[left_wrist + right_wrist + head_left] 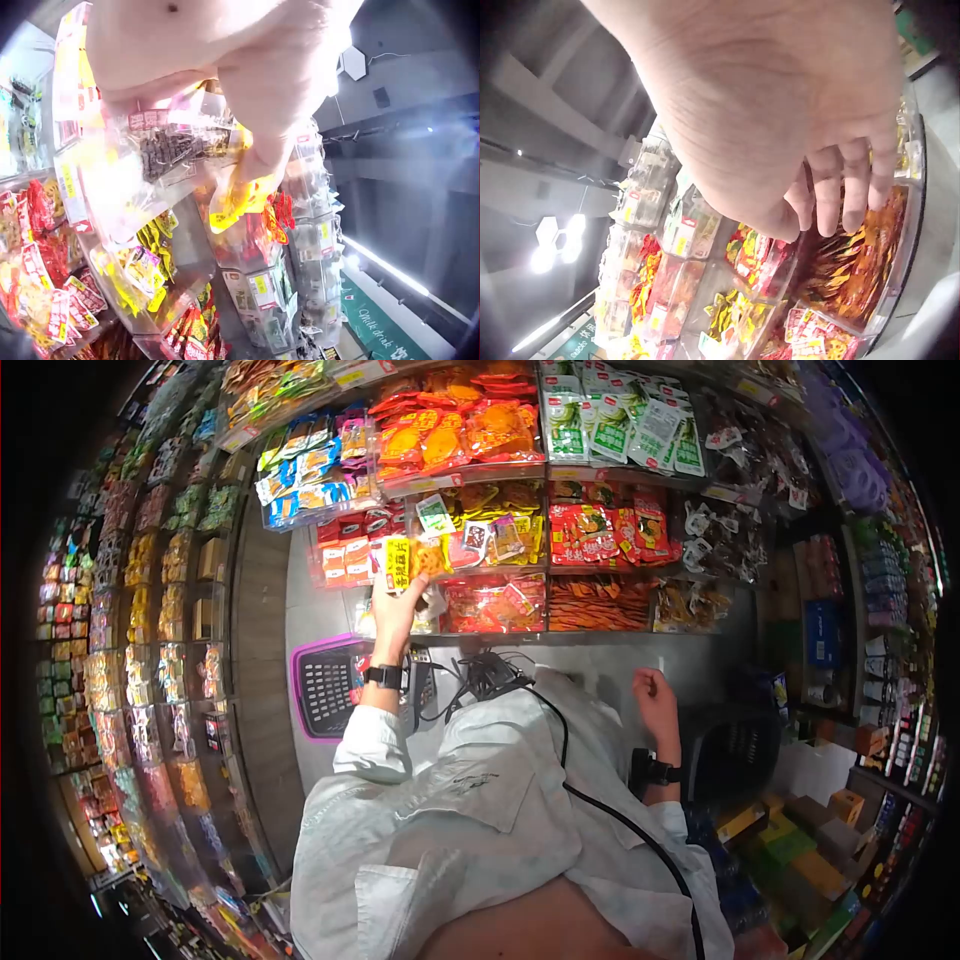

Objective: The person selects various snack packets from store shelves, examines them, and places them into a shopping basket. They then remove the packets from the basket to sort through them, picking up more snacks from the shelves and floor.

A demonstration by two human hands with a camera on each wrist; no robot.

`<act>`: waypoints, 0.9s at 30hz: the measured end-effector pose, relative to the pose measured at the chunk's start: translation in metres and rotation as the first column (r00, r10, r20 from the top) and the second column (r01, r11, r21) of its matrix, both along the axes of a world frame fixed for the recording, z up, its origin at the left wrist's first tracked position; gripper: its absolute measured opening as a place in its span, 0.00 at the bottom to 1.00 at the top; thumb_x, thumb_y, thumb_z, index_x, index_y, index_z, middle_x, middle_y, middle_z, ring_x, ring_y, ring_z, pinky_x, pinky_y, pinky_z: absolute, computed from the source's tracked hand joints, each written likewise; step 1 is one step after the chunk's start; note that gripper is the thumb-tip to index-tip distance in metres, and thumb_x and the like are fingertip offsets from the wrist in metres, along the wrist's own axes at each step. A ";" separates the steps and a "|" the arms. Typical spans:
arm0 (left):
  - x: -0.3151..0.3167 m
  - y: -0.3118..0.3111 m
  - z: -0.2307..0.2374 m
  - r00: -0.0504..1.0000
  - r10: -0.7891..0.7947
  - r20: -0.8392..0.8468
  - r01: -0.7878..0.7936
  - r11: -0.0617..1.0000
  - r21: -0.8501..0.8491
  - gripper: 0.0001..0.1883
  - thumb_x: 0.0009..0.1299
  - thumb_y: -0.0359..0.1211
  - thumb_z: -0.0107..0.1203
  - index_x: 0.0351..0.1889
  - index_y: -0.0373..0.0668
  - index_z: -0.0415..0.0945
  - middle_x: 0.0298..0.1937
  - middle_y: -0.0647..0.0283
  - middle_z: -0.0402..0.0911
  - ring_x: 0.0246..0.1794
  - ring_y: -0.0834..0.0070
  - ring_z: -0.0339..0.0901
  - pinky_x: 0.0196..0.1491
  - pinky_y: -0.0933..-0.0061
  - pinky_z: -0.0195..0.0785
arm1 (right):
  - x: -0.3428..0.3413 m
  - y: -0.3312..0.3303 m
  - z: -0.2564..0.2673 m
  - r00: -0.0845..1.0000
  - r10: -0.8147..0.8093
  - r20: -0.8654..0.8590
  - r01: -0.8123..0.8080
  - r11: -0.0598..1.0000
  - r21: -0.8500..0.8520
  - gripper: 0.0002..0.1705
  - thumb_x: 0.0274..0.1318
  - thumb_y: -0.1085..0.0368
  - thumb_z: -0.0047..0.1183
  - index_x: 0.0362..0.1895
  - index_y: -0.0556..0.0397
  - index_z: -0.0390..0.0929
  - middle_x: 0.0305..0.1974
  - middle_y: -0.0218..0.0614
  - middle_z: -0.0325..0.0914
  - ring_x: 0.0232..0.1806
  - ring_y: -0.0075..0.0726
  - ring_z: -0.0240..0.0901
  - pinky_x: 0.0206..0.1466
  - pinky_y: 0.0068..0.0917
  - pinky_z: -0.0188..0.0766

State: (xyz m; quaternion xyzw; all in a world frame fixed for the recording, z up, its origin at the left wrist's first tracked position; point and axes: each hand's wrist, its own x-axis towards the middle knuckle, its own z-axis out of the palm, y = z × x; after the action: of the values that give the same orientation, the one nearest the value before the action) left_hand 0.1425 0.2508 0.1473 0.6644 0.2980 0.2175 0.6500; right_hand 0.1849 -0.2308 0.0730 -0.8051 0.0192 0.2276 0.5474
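Observation:
My left hand [397, 612] reaches forward to the snack shelf and pinches a yellow snack packet [398, 565] with dark lettering. The packet stands in front of the bins at the left of the display. In the left wrist view the thumb presses on its yellow edge [234, 211], while the palm hides much of the rest. Around it lie red-and-white packets [346, 560] and a small green-and-white packet [434, 515]. My right hand [655, 705] hangs at the right side, away from the shelf, with fingers loosely curled and nothing in it.
Tiered clear bins hold orange packs [440, 440], green-and-white packs [612, 428] and red packs [610, 532]. A purple-rimmed basket [297, 690] sits on the floor at left, a dark basket [735, 755] at right. A black cable [625, 815] runs across the shirt. Stocked racks line both sides.

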 end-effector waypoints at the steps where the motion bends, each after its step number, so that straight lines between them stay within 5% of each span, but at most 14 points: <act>1: -0.011 -0.004 -0.002 0.998 0.012 -0.066 -0.011 1.000 0.016 0.18 0.67 0.31 0.69 0.50 0.41 0.72 0.38 0.67 0.81 0.30 0.82 0.75 0.33 0.77 0.70 | 0.005 0.007 0.006 1.000 0.025 0.015 -0.025 1.000 -0.008 0.14 0.67 0.69 0.54 0.54 0.58 0.78 0.42 0.30 0.81 0.43 0.20 0.75 0.49 0.20 0.72; 7: -0.051 -0.011 -0.005 1.000 -0.006 -0.011 0.003 0.973 -0.231 0.23 0.68 0.25 0.63 0.60 0.39 0.70 0.49 0.63 0.83 0.46 0.75 0.82 0.49 0.73 0.75 | 0.025 0.065 0.030 0.979 0.204 -0.007 -0.203 0.976 0.084 0.14 0.67 0.69 0.55 0.55 0.58 0.78 0.45 0.32 0.81 0.46 0.22 0.77 0.51 0.21 0.73; 10: -0.062 -0.001 -0.003 0.991 0.041 0.125 -0.001 0.952 -0.307 0.22 0.71 0.25 0.60 0.62 0.38 0.70 0.51 0.60 0.83 0.46 0.73 0.83 0.46 0.72 0.77 | 0.038 0.099 0.036 0.955 0.298 -0.012 -0.295 0.949 0.110 0.15 0.66 0.70 0.56 0.55 0.58 0.78 0.45 0.32 0.81 0.46 0.22 0.77 0.51 0.22 0.74; 17: -0.080 0.070 -0.004 0.968 0.090 0.235 0.042 0.863 -0.503 0.30 0.71 0.21 0.55 0.71 0.37 0.61 0.59 0.55 0.80 0.55 0.66 0.82 0.55 0.64 0.80 | 0.086 0.226 0.042 0.846 0.533 0.032 -0.532 0.837 0.125 0.15 0.65 0.69 0.58 0.54 0.60 0.77 0.44 0.33 0.82 0.46 0.23 0.77 0.52 0.23 0.74; 21: -0.099 0.132 -0.016 0.995 -0.069 0.073 0.095 0.885 -0.456 0.28 0.69 0.18 0.53 0.68 0.35 0.64 0.54 0.56 0.81 0.51 0.68 0.83 0.52 0.65 0.80 | 0.120 0.318 0.030 0.722 0.683 0.105 -0.678 0.730 -0.084 0.21 0.61 0.68 0.62 0.58 0.58 0.75 0.45 0.35 0.80 0.46 0.28 0.77 0.52 0.28 0.75; 23: -0.104 0.151 -0.025 0.993 -0.011 0.120 0.068 0.872 -0.484 0.25 0.67 0.19 0.56 0.64 0.36 0.67 0.51 0.58 0.82 0.46 0.71 0.83 0.48 0.68 0.80 | 0.137 0.358 -0.004 0.618 0.761 0.195 -0.726 0.648 -0.231 0.26 0.59 0.69 0.63 0.61 0.56 0.72 0.47 0.34 0.78 0.45 0.26 0.77 0.51 0.29 0.75; 25: -0.110 0.164 -0.025 0.997 0.073 0.041 -0.040 0.849 -0.527 0.23 0.66 0.21 0.59 0.60 0.38 0.70 0.47 0.60 0.83 0.38 0.75 0.82 0.43 0.72 0.78 | 0.140 0.402 -0.005 0.691 0.688 0.222 -0.634 0.725 -0.269 0.33 0.50 0.65 0.69 0.61 0.57 0.72 0.51 0.49 0.79 0.51 0.50 0.79 0.57 0.41 0.76; 27: -0.112 0.178 -0.026 0.997 0.077 0.014 -0.056 0.828 -0.558 0.24 0.66 0.21 0.60 0.60 0.38 0.69 0.49 0.60 0.83 0.41 0.73 0.83 0.44 0.71 0.79 | 0.145 0.433 -0.014 0.660 0.704 0.264 -0.545 0.689 -0.478 0.44 0.45 0.63 0.73 0.67 0.55 0.67 0.56 0.53 0.77 0.58 0.58 0.74 0.64 0.47 0.71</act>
State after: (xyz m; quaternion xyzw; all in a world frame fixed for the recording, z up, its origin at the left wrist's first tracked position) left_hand 0.0304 0.4287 0.1210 0.4316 0.3595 0.1558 0.8125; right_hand 0.3300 0.2026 0.0592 -0.8747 -0.3428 0.2148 0.2669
